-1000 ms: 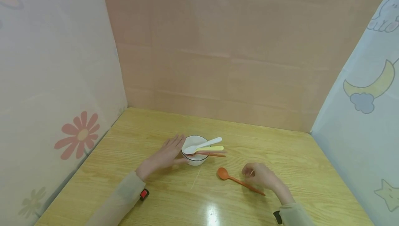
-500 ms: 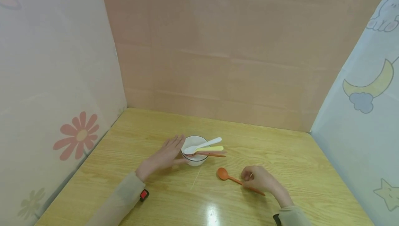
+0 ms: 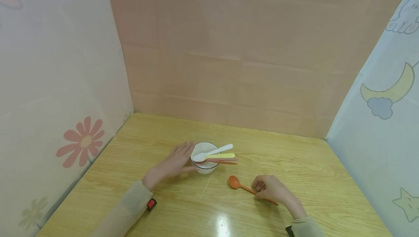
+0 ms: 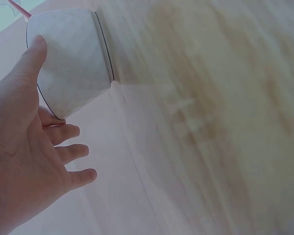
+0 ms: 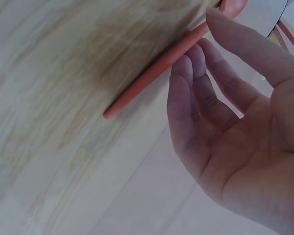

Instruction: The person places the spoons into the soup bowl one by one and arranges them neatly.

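Observation:
A small white bowl (image 3: pixel 205 170) with a dark rim stands on the table, and my left hand (image 3: pixel 173 161) holds it from the left side. In the left wrist view the thumb lies against the wall of the bowl (image 4: pixel 71 58), with the index finger at its other side. Inside the bowl lean a white spoon (image 3: pixel 212 152), a yellow one (image 3: pixel 226 155), and pink and orange-red handles. My right hand (image 3: pixel 274 189) pinches the handle of an orange spoon (image 3: pixel 234 182) lying on the table. The right wrist view shows thumb and fingers on either side of that handle (image 5: pixel 154 71).
The wooden table (image 3: pixel 183 208) meets a plain tan backdrop (image 3: pixel 229 66) behind. A flower-printed sheet (image 3: pixel 85 66) rises at the left, and another with a moon print (image 3: pixel 389 88) at the right.
My right hand has lowered slightly onto the orange spoon's handle, its thumb and fingers now at it. The left hand, the bowl and the spoons have stayed where they were.

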The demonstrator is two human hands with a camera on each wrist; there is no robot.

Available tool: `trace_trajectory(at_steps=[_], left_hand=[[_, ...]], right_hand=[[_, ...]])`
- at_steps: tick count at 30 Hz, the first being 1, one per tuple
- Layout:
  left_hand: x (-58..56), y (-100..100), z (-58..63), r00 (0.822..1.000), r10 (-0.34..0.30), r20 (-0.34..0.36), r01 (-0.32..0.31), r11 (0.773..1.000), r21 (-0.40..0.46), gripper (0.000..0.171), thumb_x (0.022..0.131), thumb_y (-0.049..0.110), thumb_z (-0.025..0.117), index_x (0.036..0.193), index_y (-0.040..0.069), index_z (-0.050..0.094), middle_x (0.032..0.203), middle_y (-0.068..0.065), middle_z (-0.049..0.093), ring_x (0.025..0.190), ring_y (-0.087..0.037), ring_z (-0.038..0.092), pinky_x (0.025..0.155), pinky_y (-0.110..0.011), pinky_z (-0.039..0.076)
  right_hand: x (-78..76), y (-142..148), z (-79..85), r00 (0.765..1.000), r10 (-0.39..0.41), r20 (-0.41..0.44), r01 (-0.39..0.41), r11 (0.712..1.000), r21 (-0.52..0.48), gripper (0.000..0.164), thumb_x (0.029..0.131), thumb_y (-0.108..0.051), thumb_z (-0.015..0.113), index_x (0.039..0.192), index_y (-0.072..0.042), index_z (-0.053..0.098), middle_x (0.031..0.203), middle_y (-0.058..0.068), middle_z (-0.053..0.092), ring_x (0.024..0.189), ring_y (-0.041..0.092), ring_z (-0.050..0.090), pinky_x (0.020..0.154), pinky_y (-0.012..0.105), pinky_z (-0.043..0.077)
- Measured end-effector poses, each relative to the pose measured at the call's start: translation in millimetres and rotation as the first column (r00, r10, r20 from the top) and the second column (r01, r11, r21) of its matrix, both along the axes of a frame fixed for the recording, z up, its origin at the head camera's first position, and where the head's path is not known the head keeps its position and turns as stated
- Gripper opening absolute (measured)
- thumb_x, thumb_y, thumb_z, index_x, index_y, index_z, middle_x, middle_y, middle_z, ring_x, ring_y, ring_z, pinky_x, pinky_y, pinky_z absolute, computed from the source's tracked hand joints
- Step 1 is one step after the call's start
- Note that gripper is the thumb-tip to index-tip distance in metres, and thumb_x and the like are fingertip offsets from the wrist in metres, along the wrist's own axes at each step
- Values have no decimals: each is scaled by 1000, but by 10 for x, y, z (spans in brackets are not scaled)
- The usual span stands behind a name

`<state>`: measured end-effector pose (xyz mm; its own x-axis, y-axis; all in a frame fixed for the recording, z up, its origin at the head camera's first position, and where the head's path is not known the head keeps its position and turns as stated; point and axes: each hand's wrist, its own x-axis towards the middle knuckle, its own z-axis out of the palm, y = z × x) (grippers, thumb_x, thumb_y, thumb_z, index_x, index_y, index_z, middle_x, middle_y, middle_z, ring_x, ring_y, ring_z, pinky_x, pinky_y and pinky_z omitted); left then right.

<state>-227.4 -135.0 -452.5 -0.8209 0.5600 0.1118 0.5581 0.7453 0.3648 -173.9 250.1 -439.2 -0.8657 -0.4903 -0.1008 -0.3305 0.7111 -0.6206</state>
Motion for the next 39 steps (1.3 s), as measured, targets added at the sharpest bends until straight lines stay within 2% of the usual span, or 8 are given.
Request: trace_trajectory(at_steps=[24, 39], left_hand=[[-7, 26, 26, 1000, 15, 9, -15, 1000, -3, 92, 95, 52, 60, 156, -5, 20, 163, -25, 21, 151, -46, 18, 119, -66, 20], [-11, 26, 13, 1000, 18, 7, -18, 1000, -4, 92, 95, 52, 59, 156, -4, 19, 163, -24, 20, 152, -46, 16, 120, -66, 19]], right_hand=[[-28, -23, -70, 998, 22, -51, -22, 1000, 1, 17, 76, 2, 77, 87, -5, 67, 79, 2, 65, 70, -1, 53, 61, 17, 46], [-56, -14, 29, 996, 22, -82, -18, 999, 48, 14, 78, 1, 77, 87, -6, 69, 81, 1, 68, 73, 4, 57, 64, 17, 48]])
